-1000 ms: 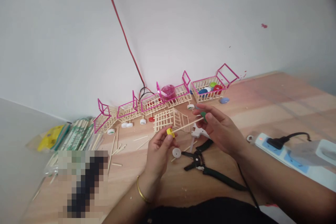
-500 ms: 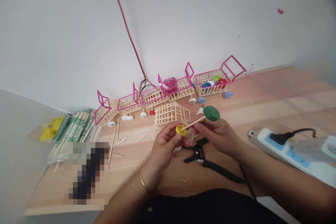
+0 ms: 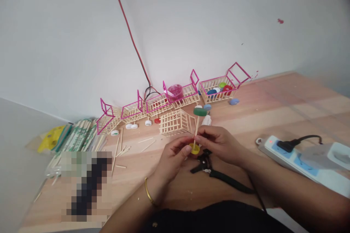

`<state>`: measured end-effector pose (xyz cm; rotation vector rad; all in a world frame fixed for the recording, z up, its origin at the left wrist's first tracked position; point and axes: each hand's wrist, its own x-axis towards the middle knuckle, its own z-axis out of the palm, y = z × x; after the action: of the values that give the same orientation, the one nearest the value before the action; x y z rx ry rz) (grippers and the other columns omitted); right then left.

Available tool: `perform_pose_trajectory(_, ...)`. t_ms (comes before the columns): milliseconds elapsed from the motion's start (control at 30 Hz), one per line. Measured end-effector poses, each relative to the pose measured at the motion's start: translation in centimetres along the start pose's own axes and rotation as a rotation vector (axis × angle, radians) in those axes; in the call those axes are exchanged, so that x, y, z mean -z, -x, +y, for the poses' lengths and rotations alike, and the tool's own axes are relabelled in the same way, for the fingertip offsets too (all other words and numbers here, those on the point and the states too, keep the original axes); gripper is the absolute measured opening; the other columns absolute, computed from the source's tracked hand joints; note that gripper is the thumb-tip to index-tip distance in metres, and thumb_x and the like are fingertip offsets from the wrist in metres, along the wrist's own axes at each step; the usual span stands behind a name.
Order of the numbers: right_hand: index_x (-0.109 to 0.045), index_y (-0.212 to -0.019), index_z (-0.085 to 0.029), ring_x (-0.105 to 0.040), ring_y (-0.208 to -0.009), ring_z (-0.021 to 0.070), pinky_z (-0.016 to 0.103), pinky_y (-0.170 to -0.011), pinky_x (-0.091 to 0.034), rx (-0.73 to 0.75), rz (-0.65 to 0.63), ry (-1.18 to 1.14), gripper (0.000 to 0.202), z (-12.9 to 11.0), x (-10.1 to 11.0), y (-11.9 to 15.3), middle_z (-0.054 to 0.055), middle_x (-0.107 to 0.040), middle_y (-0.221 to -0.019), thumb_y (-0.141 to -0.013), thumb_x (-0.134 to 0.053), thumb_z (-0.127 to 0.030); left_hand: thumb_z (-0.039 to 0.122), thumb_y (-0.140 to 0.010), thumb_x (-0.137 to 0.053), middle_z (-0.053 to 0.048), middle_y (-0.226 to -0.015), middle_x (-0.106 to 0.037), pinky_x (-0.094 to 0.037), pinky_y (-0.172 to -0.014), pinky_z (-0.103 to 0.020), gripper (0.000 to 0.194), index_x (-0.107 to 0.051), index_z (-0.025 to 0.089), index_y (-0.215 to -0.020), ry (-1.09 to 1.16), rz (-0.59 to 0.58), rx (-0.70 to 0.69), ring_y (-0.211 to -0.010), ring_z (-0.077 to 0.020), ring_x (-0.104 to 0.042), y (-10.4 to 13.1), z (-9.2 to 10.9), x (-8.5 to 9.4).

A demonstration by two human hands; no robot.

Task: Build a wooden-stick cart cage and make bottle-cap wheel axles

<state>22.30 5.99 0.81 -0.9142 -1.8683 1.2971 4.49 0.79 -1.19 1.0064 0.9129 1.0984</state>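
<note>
Between my hands stands a thin wooden stick with a green bottle cap on its upper end. Its lower end sits inside a yellow bottle cap. My left hand is closed on the yellow cap, pinching its rim with thumb and fingers. My right hand pinches the stick just above that cap. A small stick cart body lies tipped over just beyond my hands. Black-handled pliers rest on the table below them.
Several stick carts with magenta rims line the wall, some on cap wheels. One cart holds loose caps. A magenta cup stands among them. Loose sticks and bagged sticks lie left; a power strip lies right.
The stick has swung from slanted to nearly upright, its green cap moving left. The yellow cap has turned and shifted slightly down and right. My right hand has moved closer to my left.
</note>
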Motion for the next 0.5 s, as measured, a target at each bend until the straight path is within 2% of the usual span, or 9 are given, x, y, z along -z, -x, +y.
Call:
perform_pose_trajectory(167, -0.057, -0.07, -0.019, -0.048, -0.06, 0.0122, 0.024, -0.055, -0.036, 0.018, -0.006, 0.032, 0.027, 0.0, -0.2, -0.2, -0.001, -0.051, -0.063, -0.088, -0.054, -0.038, 0.035, -0.079, -0.067, -0.004, -0.087, -0.068, -0.052, -0.074, -0.03, 0.02, -0.07, 0.019, -0.091, -0.048, 0.017, 0.036, -0.074, -0.0152, -0.064, 0.1, 0.0, 0.0)
perform_pose_trajectory(333, -0.059, -0.071, -0.018, -0.051, -0.06, 0.0117, 0.023, -0.056, -0.038, 0.101, -0.043, 0.13, 0.025, -0.3, -0.3, 0.0, 0.0, -0.056, -0.064, -0.089, -0.053, -0.035, 0.036, -0.08, -0.065, -0.005, -0.081, -0.068, -0.049, -0.075, -0.027, 0.021, -0.07, 0.016, -0.086, -0.101, -0.004, 0.025, -0.075, -0.0143, -0.062, 0.2, -0.3, 0.0)
perform_pose_trajectory(433, -0.063, -0.081, -0.019, -0.055, -0.065, 0.0123, 0.023, -0.061, -0.041, 0.196, -0.085, 0.175, 0.019, -0.4, -0.3, 0.2, 0.001, -0.061, -0.071, -0.089, -0.053, -0.032, 0.036, -0.077, -0.069, -0.005, -0.077, -0.068, -0.048, -0.071, -0.025, 0.023, -0.07, 0.014, -0.081, -0.163, 0.013, 0.017, -0.072, -0.0137, -0.06, 0.2, 0.2, -0.1)
perform_pose_trajectory(500, -0.064, -0.091, -0.019, -0.058, -0.069, 0.013, 0.024, -0.063, -0.043, 0.219, -0.082, 0.183, 0.016, -0.3, -0.3, 0.3, 0.002, -0.064, -0.077, -0.09, -0.052, -0.03, 0.037, -0.077, -0.068, -0.005, -0.076, -0.067, -0.048, -0.069, -0.025, 0.024, -0.07, 0.013, -0.08, -0.215, 0.063, -0.026, -0.071, -0.0135, -0.059, 0.4, 1.4, 0.1)
